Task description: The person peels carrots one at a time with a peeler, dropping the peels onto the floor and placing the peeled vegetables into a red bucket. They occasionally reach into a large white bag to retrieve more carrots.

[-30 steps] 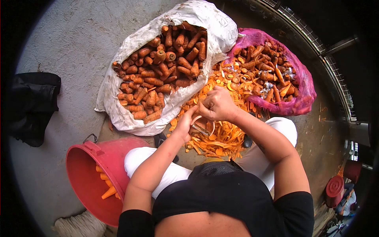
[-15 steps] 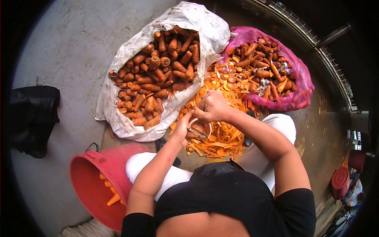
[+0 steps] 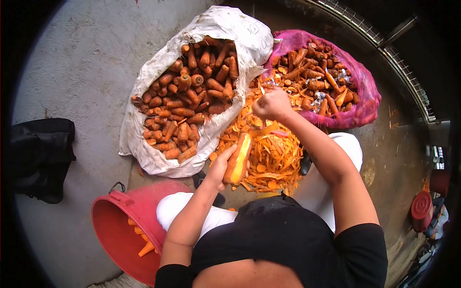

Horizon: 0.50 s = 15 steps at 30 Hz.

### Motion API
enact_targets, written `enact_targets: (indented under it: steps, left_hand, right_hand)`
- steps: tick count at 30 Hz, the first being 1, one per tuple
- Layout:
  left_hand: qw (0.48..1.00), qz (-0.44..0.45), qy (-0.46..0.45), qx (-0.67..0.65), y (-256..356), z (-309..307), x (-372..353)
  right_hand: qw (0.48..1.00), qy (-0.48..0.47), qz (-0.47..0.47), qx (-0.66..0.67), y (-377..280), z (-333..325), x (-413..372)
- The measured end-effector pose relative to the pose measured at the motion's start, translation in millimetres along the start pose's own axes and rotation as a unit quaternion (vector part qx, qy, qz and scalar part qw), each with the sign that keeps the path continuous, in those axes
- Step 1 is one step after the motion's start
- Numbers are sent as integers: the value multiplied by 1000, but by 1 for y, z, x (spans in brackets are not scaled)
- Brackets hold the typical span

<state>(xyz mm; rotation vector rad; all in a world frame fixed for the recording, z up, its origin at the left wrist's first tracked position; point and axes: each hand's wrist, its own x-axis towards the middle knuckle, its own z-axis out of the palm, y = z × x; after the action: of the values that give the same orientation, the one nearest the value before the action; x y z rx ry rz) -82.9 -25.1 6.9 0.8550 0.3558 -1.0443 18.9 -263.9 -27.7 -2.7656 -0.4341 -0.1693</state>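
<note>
My left hand (image 3: 222,168) is wrapped round a large carrot (image 3: 238,158), low over the peel heap. A bright, freshly peeled strip runs along the carrot's length, while its edges keep their darker skin. My right hand (image 3: 272,104) is a closed fist above and to the right of the carrot, apart from it. It grips a peeler (image 3: 261,88), mostly hidden by the fingers, with only a pale end showing. Beneath both hands lies a heap of orange peelings (image 3: 273,156) with cut carrot ends. A long strip of peel (image 3: 265,130) hangs near the carrot's upper end.
An open white sack (image 3: 144,91) of unpeeled carrots lies ahead to the left. Right of it is a pink mesh sack (image 3: 367,91) with carrots and scraps. A red bucket (image 3: 103,235) lies tilted by my left leg, peeled carrots (image 3: 146,248) inside. Black cloth (image 3: 41,158) lies far left.
My right hand has moved up and away from the left with the peeler. The carrot now shows plainly in my left hand, tilted upright, with a bright peeled strip.
</note>
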Motion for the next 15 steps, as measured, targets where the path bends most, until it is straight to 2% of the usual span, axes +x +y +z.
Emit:
enact_targets:
  steps: [1,3,4,6,8,9,10,11,12,13,15]
  left_hand:
    - [1000,1,-4,-1,3,0,-3]
    - [1000,1,-12,-6,9,-1,-9]
    - [1000,15,-16,-3,8,-8,-6]
    - [999,24,46,3,8,-9,1]
    - [996,18,86,3,11,-13,7]
    - [995,30,89,-24,11,-17,13]
    - [994,43,93,-50,9,-22,19]
    - [991,56,96,-76,6,-28,24]
    - [992,78,61,-82,2,-37,27]
    - [989,69,78,-101,4,-35,28]
    - [983,48,111,-139,7,-26,31]
  right_hand:
    - [990,-73,123,9,1,-13,4]
    - [984,-38,156,-77,10,-25,10]
    - [987,-13,124,-103,9,-29,11]
    - [986,31,57,-153,1,-39,10]
    - [994,-18,92,50,-23,-48,10]
    - [981,-44,109,152,-36,-49,8]
    - [982,6,50,181,-47,-47,5]
    - [984,5,-33,173,-55,-50,2]
    - [981,38,-85,172,-61,-42,-1]
    - [973,70,-136,170,-68,-35,-3]
    - [970,79,-148,178,-79,-27,-11]
